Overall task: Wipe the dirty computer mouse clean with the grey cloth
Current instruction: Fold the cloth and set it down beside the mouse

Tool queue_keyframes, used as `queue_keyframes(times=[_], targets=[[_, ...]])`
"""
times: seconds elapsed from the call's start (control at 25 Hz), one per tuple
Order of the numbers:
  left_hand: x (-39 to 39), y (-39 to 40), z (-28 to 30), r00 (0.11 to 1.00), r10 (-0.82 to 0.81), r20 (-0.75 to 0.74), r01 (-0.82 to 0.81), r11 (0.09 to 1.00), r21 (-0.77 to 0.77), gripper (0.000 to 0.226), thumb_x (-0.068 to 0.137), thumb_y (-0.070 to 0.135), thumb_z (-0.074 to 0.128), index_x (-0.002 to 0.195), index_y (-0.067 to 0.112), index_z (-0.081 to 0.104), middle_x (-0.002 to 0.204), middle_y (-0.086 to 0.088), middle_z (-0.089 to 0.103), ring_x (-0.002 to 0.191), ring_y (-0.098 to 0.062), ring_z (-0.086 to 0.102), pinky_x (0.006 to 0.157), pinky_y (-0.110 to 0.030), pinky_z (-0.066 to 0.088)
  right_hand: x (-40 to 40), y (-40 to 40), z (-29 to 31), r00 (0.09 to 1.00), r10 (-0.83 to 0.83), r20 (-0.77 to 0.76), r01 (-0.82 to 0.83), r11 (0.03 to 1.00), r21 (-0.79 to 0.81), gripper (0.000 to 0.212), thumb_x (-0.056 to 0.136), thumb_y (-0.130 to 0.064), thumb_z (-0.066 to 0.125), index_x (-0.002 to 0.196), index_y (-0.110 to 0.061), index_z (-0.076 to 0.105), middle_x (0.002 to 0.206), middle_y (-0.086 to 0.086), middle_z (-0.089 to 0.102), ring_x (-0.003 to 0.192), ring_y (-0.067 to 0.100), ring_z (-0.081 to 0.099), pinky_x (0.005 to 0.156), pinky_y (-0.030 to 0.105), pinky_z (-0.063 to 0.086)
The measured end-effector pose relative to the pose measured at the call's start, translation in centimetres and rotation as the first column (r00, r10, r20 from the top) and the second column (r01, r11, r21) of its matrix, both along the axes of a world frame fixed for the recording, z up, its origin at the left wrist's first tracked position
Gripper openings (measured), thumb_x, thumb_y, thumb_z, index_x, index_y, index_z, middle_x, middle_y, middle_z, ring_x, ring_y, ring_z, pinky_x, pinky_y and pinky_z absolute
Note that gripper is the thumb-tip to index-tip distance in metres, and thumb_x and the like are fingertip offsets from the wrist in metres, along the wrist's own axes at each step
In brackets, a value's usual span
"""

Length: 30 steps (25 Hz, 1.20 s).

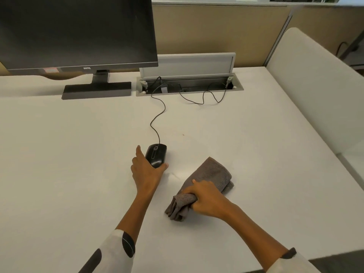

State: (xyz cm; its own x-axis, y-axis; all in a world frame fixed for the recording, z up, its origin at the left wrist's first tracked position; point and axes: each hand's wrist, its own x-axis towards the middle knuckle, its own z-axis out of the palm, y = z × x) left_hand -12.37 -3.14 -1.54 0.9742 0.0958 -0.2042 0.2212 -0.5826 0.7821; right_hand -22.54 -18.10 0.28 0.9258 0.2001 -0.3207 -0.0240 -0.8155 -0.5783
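A black wired computer mouse (156, 154) lies on the white desk (69, 154) near the middle. My left hand (146, 170) cups it from the left and near side, a finger along its left flank and the thumb at its near right corner. The folded grey cloth (208, 174) lies on the desk to the right of the mouse, apart from it. My right hand (206, 198) is closed around the cloth's near part, bunching it, while the far end rests flat on the desk.
The mouse cable (157, 117) snakes back to an open cable hatch (189, 83) with a second loose wire (204, 97). A dark monitor (76, 32) on its stand (96, 90) fills the far left. A beige partition (216, 32) runs behind; a white panel (315, 85) borders the right.
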Motion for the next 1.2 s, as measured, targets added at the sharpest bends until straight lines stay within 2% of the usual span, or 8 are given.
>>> queue_keyframes(times=[0.08,0.2,0.36,0.52,0.68,0.88,1.0,1.2], targets=[[-0.5,-0.5,-0.2,1.0,-0.01,-0.006,0.01,1.0,0.003,0.106,0.063,0.028,0.082,0.144,0.016,0.014,0.136,-0.019,0.04,0.126,-0.038,0.038,0.103,-0.051,0.034,-1.0,-1.4,0.2,0.999,0.031,-0.022,-0.031,1.0,0.001,0.03,0.071,-0.004,0.053,0.09,-0.022,0.069,0.077,0.006,0.07,0.094,0.024,0.062,0.106,0.049,0.036],[-1.1,-0.9,-0.5,1.0,-0.022,-0.021,0.022,1.0,-0.003,0.107,0.063,0.029,0.082,0.144,0.016,0.013,0.137,-0.019,0.04,0.126,-0.038,0.038,0.103,-0.05,0.034,-1.5,-4.0,2.0,0.99,0.067,-0.124,-0.059,0.996,0.063,0.016,0.068,-0.008,0.055,0.073,-0.022,0.061,0.064,0.001,0.066,0.058,0.003,0.054,0.074,0.035,0.05],[-1.9,-1.2,-0.6,1.0,-0.008,-0.019,0.008,1.0,-0.01,0.106,0.064,0.029,0.081,0.144,0.016,0.013,0.136,-0.019,0.041,0.125,-0.037,0.039,0.104,-0.05,0.035,0.3,-8.1,6.2,0.985,-0.062,-0.159,0.133,0.86,0.493,0.018,0.067,-0.008,0.062,0.078,-0.019,0.072,0.073,-0.007,0.072,0.072,0.004,0.065,0.066,0.025,0.051],[-2.2,-0.4,-0.4,0.996,0.088,0.03,-0.088,0.996,-0.019,0.098,0.069,0.026,0.077,0.144,0.016,0.015,0.13,-0.019,0.043,0.122,-0.037,0.039,0.101,-0.05,0.035,4.3,-10.5,7.5,0.871,-0.473,-0.133,0.428,0.596,0.679,0.027,0.072,0.001,0.059,0.081,-0.02,0.073,0.078,-0.008,0.074,0.082,0.013,0.067,0.072,0.02,0.055],[-1.2,1.9,-0.1,0.988,0.153,-0.002,-0.152,0.98,-0.127,0.099,0.067,0.026,0.078,0.143,0.021,0.015,0.126,-0.016,0.046,0.12,-0.034,0.042,0.102,-0.05,0.038,11.4,-9.3,6.0,0.737,-0.65,0.183,0.57,0.744,0.349,0.019,0.082,-0.013,0.057,0.1,-0.015,0.063,0.094,0.008,0.069,0.093,0.03,0.062,0.075,0.03,0.048],[-0.5,4.1,0.3,0.982,0.186,-0.026,-0.188,0.962,-0.199,0.102,0.064,0.028,0.081,0.143,0.026,0.017,0.117,-0.009,0.051,0.111,-0.029,0.05,0.098,-0.046,0.043,16.0,-3.1,0.7,0.846,-0.479,0.233,0.512,0.852,-0.11,0.025,0.084,-0.023,0.053,0.106,-0.012,0.058,0.102,0.014,0.065,0.096,0.037,0.058,0.081,0.041,0.042],[-0.4,4.8,0.3,0.98,0.2,-0.019,-0.199,0.956,-0.217,0.102,0.063,0.027,0.081,0.142,0.027,0.017,0.112,-0.004,0.05,0.105,-0.024,0.051,0.093,-0.039,0.045,15.0,-0.3,-0.6,0.889,-0.315,0.332,0.367,0.925,-0.103,0.025,0.078,-0.01,0.048,0.101,-0.014,0.057,0.095,0.007,0.067,0.091,0.032,0.06,0.074,0.038,0.039],[-0.1,5.2,0.2,0.982,0.189,0.016,-0.182,0.962,-0.202,0.101,0.063,0.028,0.081,0.142,0.026,0.017,0.108,-0.002,0.048,0.104,-0.022,0.05,0.09,-0.036,0.043,8.1,2.4,-1.7,0.965,-0.047,0.26,0.099,0.976,-0.193,0.036,0.079,-0.011,0.051,0.115,-0.016,0.053,0.114,0.01,0.065,0.105,0.031,0.056,0.094,0.046,0.038]])
